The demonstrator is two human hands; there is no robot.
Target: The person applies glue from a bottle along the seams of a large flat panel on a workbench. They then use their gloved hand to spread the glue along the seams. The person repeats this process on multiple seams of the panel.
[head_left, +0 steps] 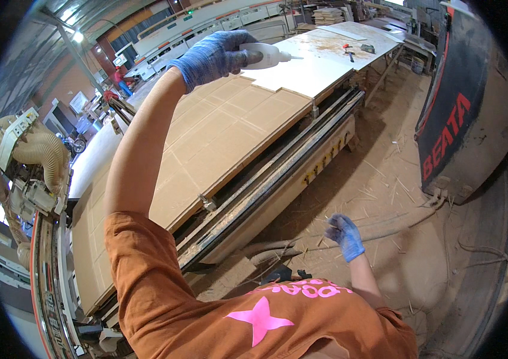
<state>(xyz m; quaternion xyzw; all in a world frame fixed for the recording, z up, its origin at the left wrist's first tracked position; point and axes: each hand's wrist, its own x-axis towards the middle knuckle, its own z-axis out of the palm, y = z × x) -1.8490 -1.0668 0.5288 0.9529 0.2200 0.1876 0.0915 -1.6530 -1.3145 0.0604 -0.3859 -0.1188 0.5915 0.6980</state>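
Observation:
My left hand (221,58), in a blue knitted glove with dark fingertips, is wrapped around a white squeeze bottle (264,56). The bottle is tilted onto its side, its thin nozzle pointing right, and appears above the near end of a white panel (308,75). Beneath my raised left arm lies a broad brown board (212,131) on the machine bed. My right hand (345,236), gloved in blue too, hangs low at my right side over the floor. Its fingers are loosely bent and apart, holding nothing that I can see.
A long metal rail (284,173) edges the bed. To the right stands a large dark machine cover (463,113). A hose (385,230) and wood splinters lie on the dusty floor. At left are ribbed ducts (32,152). Small tools (351,55) sit on the far panel; a person (122,81) stands far back.

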